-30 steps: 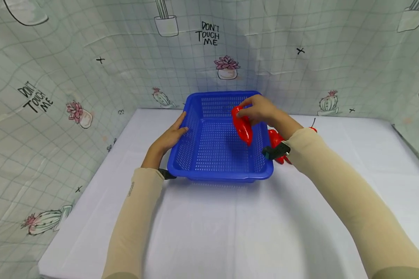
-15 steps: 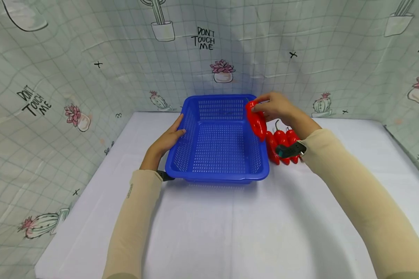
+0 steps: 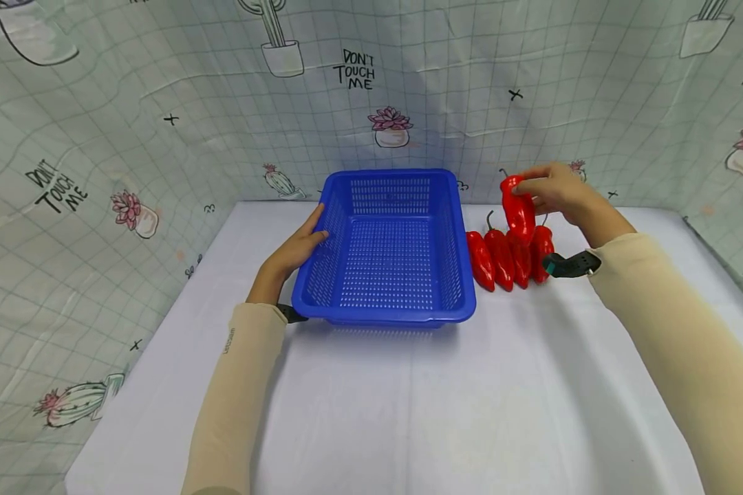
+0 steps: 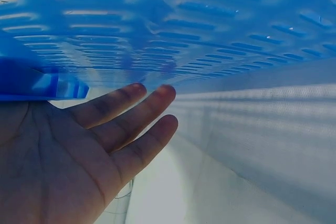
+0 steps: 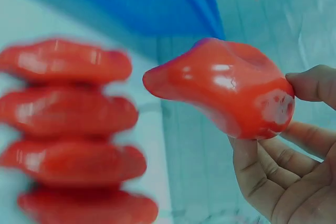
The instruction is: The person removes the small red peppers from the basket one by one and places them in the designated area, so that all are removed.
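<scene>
A red pepper point(image 3: 520, 213) with a thin dark stem hangs from my right hand point(image 3: 562, 192), pinched near its stem end between thumb and fingers. In the right wrist view, the pepper point(image 5: 226, 85) points its tapered tip toward several similar red peppers point(image 5: 68, 111). Those peppers point(image 3: 501, 258) lie side by side on the table, right of a blue perforated basket point(image 3: 384, 316). My left hand point(image 3: 292, 253) holds the basket's left rim, thumb over the edge. Seen from the left wrist, that hand's fingers point(image 4: 134, 148) extend fairly straight beneath the rim, outside the wall.
The basket's inside shows only its bare blue mesh. A white cloth point(image 3: 353, 405) covers the table. Behind and to the left, a printed curtain point(image 3: 223, 75) with cactus drawings comes down to the table's edge.
My right hand has moved right with the pepper, from over the basket to above the row of peppers, which now shows more fully. The left hand keeps its place on the rim.
</scene>
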Available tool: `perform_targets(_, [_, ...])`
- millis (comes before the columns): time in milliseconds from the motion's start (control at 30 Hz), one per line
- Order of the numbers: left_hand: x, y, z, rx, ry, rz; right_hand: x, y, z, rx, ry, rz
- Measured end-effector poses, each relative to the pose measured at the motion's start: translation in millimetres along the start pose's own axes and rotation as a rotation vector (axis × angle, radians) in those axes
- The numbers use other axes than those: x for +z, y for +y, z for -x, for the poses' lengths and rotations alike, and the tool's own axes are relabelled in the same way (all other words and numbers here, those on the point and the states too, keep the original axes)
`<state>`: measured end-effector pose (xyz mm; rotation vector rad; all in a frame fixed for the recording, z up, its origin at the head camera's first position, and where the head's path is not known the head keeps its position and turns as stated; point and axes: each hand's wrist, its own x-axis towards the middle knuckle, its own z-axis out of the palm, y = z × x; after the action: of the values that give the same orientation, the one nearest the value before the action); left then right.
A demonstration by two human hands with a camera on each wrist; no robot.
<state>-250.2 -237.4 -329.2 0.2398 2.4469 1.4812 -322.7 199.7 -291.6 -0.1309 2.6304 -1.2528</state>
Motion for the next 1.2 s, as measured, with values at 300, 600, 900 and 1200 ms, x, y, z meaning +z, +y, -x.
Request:
perform_targets(300, [1.6,2.1,0.1,-0.011,0.004,0.006,-24.1,54.3,8.6,0.121,0.058,0.008])
perform_targets(600, [2.5,4.0,1.5,-0.008,0.0,-0.017,-28.4,91.1,17.1,0.18,0.066,-0.009])
perform_targets(900, [0.0,-22.3,-15.4,-0.019,0.015,-0.013,-21.4,118.7,19.7,0.241,0.081,-0.05])
perform_targets(1200, [-0.4,-30.0,-19.6,0.001,0.034,-0.029,-14.1,134.5,11.1,0.279,0.116,-0.047])
